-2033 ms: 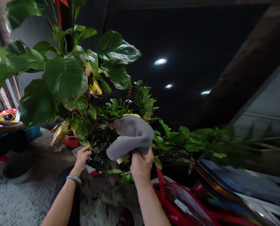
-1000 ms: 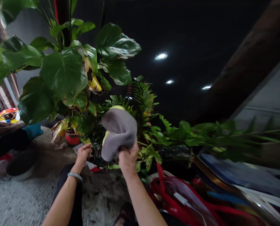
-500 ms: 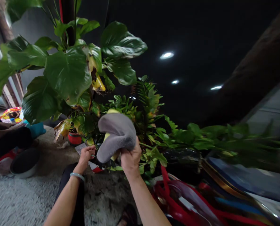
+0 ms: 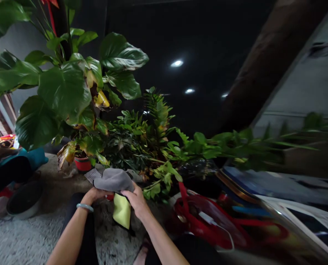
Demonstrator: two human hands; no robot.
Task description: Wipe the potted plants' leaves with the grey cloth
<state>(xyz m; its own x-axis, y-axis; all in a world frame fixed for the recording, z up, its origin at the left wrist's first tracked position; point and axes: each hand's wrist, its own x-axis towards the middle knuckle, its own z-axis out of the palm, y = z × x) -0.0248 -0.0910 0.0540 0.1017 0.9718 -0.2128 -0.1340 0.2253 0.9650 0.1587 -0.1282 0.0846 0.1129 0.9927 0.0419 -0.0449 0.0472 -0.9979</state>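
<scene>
Right hand point(image 4: 136, 201) clamped on the right end of the grey cloth point(image 4: 113, 179); left hand point(image 4: 97, 194) under its left, grip unclear. Yellow flap point(image 4: 122, 211) below it could soil on the floor point(image 4: 114, 247) if lowered.

A head-worn camera looks forward and down over its wearer's two hands.

The single view faces a dark panel point(image 4: 208, 44) behind a row of plants point(image 4: 160, 114), from low enough that broad leaves point(image 4: 64, 90) rise to the top edge. The left hand point(image 4: 96, 195) and right hand point(image 4: 136, 200) sit below mid-frame, near the lens, the forearms point(image 4: 70, 232) entering from the bottom edge. Floor point(image 4: 23, 239) and the wearer's foot point(image 4: 141, 254) are seen steeply from above. The wide frame takes in a bowl point(image 4: 30, 210) at lower left and a red bag point(image 4: 187, 213) at lower right; a post point(image 4: 271, 55), farther off, slants through the upper right.
</scene>
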